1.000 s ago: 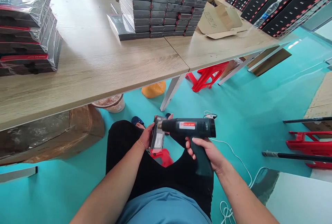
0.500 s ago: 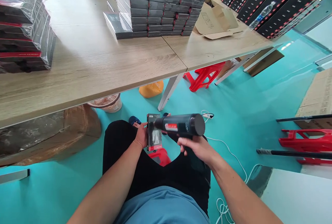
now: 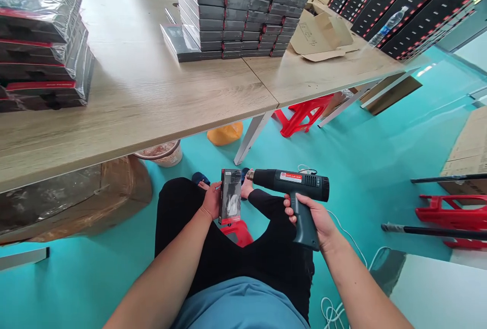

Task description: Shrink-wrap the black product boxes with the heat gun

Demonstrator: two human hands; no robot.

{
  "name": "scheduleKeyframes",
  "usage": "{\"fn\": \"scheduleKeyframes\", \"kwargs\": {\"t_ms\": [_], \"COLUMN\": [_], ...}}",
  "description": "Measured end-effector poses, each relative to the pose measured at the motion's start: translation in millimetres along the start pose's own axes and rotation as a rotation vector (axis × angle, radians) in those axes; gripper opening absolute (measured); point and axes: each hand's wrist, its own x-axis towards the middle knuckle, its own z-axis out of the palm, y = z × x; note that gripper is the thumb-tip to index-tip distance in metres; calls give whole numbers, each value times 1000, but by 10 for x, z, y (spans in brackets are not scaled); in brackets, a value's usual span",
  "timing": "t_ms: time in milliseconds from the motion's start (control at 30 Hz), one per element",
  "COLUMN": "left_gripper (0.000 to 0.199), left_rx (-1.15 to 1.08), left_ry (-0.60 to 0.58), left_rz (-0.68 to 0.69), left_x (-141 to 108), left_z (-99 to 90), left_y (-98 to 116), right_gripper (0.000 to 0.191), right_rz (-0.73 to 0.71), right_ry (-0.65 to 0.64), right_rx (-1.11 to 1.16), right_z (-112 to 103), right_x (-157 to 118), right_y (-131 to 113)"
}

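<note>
My left hand point(image 3: 212, 200) grips a flat black box point(image 3: 231, 194) with a red lower end by its left side, above the floor between my knees. The box looks shiny, and its printed face is turned up towards me. In my right hand point(image 3: 310, 213) is a dark heat gun point(image 3: 291, 180), its handle wrapped by my fingers. The gun lies roughly level, with its metal nozzle pointing left towards the box, a short way off its right edge. The two do not touch.
A wooden table point(image 3: 182, 103) spans the front, bearing a large stack of dark boxes point(image 3: 243, 19), a film-wrapped stack point(image 3: 45, 60) and an opened carton point(image 3: 323, 34). Beneath it are a bin point(image 3: 167, 154) and a yellow bag point(image 3: 225, 134). White cable point(image 3: 335, 314) lies right.
The heat gun has moved right, away from over the box, and turned so its handle and label show. The box stays in my left hand, slightly tilted. The view has shifted a little.
</note>
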Motion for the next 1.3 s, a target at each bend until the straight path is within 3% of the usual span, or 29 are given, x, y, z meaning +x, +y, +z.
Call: {"fn": "scheduleKeyframes", "kwargs": {"t_ms": [200, 333, 500, 633, 800, 967, 1100, 1233, 1300], "left_gripper": [38, 36, 31, 36, 36, 34, 28, 32, 31], "left_rx": [13, 39, 43, 17, -78, -97, -154, -155, -144], "left_ry": [26, 32, 68, 63, 62, 78, 76, 65, 61], "left_rz": [-34, -22, 30, 6, 99, 154, 229, 225, 222], "left_x": [-27, -33, -11, 2, 35, 48, 55, 36, 18], "left_z": [43, 46, 44, 14, -21, -11, -11, -11, -10], "left_y": [-6, -21, -38, -20, 3, -12, -5, 10, 17], "right_gripper": [24, 19, 27, 26, 29, 36, 38, 36, 36], "right_rz": [5, 6, -94, -248, -94, -235, -111, -215, -188], "right_ry": [26, -1, -215, -114, -307, 7, -135, 1, -11], "right_rx": [-7, -77, -536, -725, -826, -621, -588, -528, -524], "right_z": [83, 189, 332, 406, 344, 319, 342, 296, 278], "right_x": [41, 42, -50, -91, -194, -216, -223, -199, -207], "right_y": [15, 66, 75, 43, 120, 216, 322, 373, 352]}}
